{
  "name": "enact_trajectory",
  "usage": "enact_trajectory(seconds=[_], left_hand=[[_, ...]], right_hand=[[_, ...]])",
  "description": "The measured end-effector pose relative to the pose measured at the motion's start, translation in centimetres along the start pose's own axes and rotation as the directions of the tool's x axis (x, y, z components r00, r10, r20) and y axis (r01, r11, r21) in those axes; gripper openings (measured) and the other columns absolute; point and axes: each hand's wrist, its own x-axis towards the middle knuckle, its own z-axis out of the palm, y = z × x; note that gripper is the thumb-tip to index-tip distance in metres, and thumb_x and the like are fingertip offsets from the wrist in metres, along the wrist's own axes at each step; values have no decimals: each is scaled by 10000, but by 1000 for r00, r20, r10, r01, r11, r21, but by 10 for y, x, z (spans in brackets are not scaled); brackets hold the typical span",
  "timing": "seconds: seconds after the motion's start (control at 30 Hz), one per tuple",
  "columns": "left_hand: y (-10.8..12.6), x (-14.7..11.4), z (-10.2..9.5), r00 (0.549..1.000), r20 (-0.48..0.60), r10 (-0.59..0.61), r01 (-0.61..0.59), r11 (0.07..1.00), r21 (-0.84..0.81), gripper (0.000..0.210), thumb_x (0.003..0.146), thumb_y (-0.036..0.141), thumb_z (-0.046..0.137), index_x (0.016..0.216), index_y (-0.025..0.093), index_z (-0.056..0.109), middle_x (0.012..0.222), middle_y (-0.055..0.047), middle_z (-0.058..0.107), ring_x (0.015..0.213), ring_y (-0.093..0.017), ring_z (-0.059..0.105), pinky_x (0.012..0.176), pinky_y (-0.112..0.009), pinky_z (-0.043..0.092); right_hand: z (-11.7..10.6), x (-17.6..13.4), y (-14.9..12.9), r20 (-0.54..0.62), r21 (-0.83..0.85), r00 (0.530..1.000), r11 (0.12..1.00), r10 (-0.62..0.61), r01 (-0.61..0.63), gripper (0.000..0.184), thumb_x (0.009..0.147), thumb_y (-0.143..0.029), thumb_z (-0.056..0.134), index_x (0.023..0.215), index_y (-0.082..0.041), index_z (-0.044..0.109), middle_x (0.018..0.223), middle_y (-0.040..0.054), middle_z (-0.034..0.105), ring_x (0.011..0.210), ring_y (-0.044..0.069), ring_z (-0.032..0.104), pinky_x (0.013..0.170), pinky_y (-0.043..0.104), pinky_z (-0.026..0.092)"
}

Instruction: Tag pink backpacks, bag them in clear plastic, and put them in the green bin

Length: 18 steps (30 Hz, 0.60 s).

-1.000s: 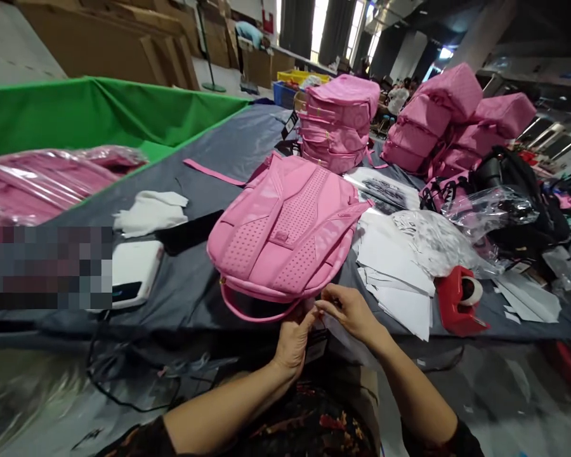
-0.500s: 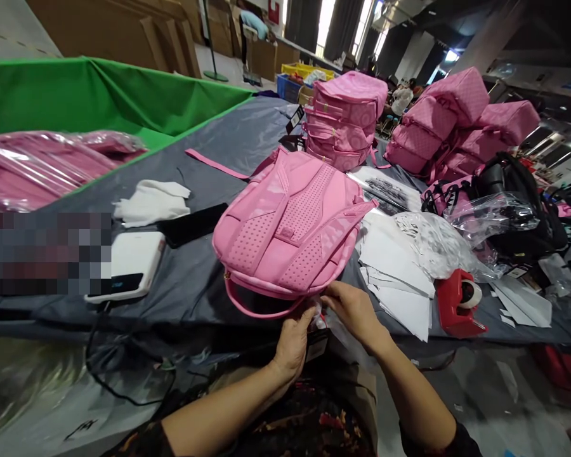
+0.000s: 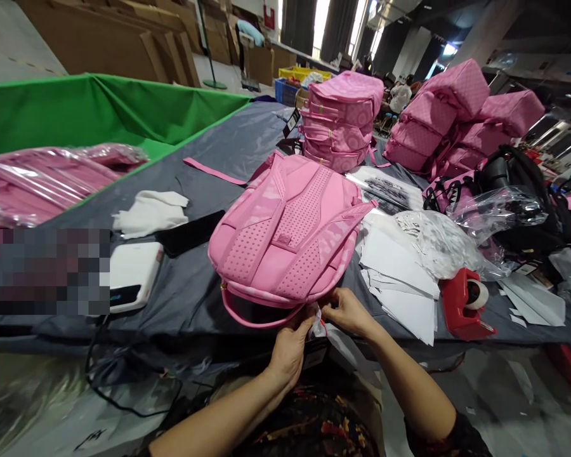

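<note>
Head view: a pink backpack [image 3: 285,231] lies strap side up on the grey cloth-covered table [image 3: 238,139], its near end by the table's front edge. Taking it as the clock's centre, with twelve at the table's far side, its handle loop [image 3: 247,320] bows out around seven and a thin pink strap [image 3: 214,171] trails off at ten.

The left hand [image 3: 288,346] is at six, thumb and fingers drawn close together just under the near rim. The right hand [image 3: 349,311] is at five, fingers curled in by the backpack's corner. A scrap of clear plastic [image 3: 318,324] with a speck of red shows between the two; whether either hand grips it or the backpack cannot be told, since the fingertips are partly hidden.

A black phone-like slab [image 3: 190,235] sits just beside the backpack at nine, a white cloth [image 3: 150,214] further out between nine and ten, and a white power bank [image 3: 136,273] between eight and nine. White papers [image 3: 400,273] spread near four, with a red tape dispenser [image 3: 461,311] beyond them. Crumpled clear plastic [image 3: 438,241] is at three.

Stacked pink backpacks [image 3: 340,120] rise at one, a second pink pile [image 3: 438,114] further off toward two. Green sheeting [image 3: 124,108] stands at ten.
</note>
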Motion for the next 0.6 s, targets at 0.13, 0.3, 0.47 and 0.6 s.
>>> enact_trajectory(seconds=[0.13,0.3,0.47,0.6], left_hand=[[5,-3,4,999,33,-17,18,1000,-20,575,517,486,944,993,210,780,1207,-93,742,1264,-311,601,1169,-465,363],[6,-2,1,997,27,-73,74,997,-36,584,480,453,967,957,172,778,1133,-112,764,1169,-304,659,1131,-458,416],[1,3,0,999,-14,-49,49,999,-12,537,472,403,974,922,181,782,1127,-119,764,1149,-302,671,1132,-451,413],[2,1,-2,991,108,-73,73,997,0,540,547,480,940,967,177,786,1123,-133,761,1118,-316,681,1095,-458,445]], right_hand=[[11,-10,1,-249,-118,968,992,17,-48,165,744,-329,643,741,-186,559,550,-58,466,518,95,394,525,229,262],[14,-18,-1,1,313,998,948,57,-55,527,903,-647,489,636,-192,479,536,-55,410,491,73,316,491,222,258],[7,-5,6,333,570,928,748,169,-341,649,681,-785,714,619,-198,444,446,-107,346,387,16,181,393,206,93],[8,13,13,434,703,880,537,195,-466,608,494,-496,955,786,-170,533,532,-128,408,406,-21,152,385,156,19]])
